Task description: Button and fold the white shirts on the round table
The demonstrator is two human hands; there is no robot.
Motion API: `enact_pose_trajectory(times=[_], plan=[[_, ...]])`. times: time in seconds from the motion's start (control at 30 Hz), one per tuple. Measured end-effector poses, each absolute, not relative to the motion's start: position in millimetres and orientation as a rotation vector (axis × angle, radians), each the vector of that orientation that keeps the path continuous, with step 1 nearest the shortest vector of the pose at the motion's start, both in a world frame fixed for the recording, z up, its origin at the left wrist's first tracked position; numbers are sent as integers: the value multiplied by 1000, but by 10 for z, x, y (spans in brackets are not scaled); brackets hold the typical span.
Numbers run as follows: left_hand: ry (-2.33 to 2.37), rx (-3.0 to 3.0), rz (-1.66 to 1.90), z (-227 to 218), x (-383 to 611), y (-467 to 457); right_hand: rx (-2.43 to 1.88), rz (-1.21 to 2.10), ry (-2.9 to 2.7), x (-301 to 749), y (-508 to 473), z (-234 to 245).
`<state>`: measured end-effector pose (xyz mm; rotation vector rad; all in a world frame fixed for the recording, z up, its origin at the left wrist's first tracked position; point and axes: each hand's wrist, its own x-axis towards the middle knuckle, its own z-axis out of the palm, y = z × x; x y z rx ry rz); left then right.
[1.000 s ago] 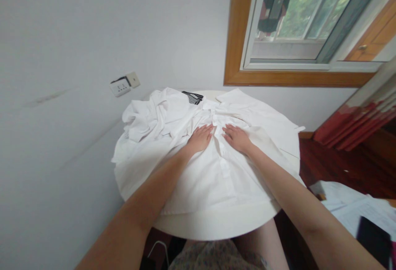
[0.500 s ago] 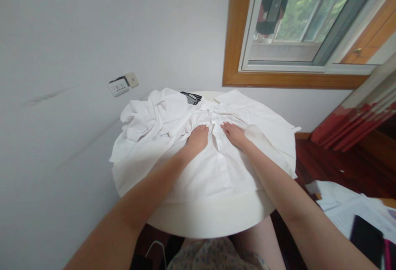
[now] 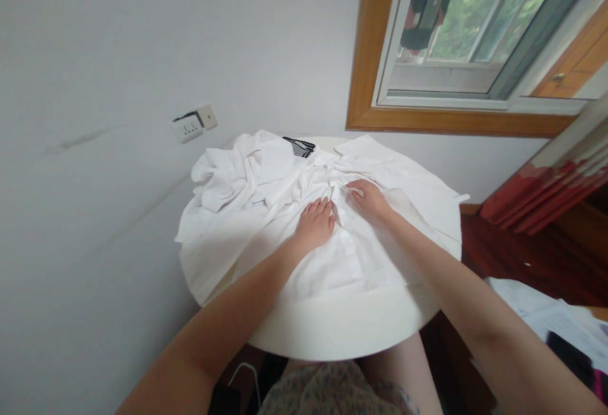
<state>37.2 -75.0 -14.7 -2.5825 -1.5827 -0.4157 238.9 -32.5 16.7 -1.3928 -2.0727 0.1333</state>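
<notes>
A white shirt [image 3: 323, 275] lies spread over a round white table [image 3: 332, 334], with its front placket running down the middle and several wrinkles near the hands. My left hand [image 3: 317, 222] rests flat on the cloth just left of the placket, fingers stretched out. To its upper right, my right hand [image 3: 368, 198] pinches a fold of the shirt beside the placket between thumb and fingers. Bunched white cloth [image 3: 228, 177] is heaped on the left part of the table. A black-and-white striped piece [image 3: 300, 147] shows at the far edge.
A wall with a socket [image 3: 187, 127] stands close behind and left of the table. A wood-framed window [image 3: 451, 120] is at the upper right, beside a red and beige curtain [image 3: 527, 187]. Papers [image 3: 546, 313] and a dark object [image 3: 567, 351] lie at the lower right.
My left hand has slid toward me and a little right, and its fingers have spread flat. My right hand has gone from lying on the shirt to pinching its cloth.
</notes>
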Motion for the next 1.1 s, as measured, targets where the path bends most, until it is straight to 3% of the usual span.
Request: enact_pose_trajectory(times=[0.17,0.47,0.7,0.93,1.1], plan=[[-1587,-2623,-415,-145,343,-687,-1349,279,-2152,2261,-733,397],[-1570,-2690,-466,-134,304,-643,-1379,655,-2066,2317,-929,112],[-1436,-2754,-698,-45,260,-656,-1305,853,-1714,2388,-804,35],[-1392,-2748,-716,12,266,-675,-1172,1203,-1317,2426,-750,39],[-1384,-2815,-705,58,235,-681,-1187,1155,-1375,2392,-757,29]])
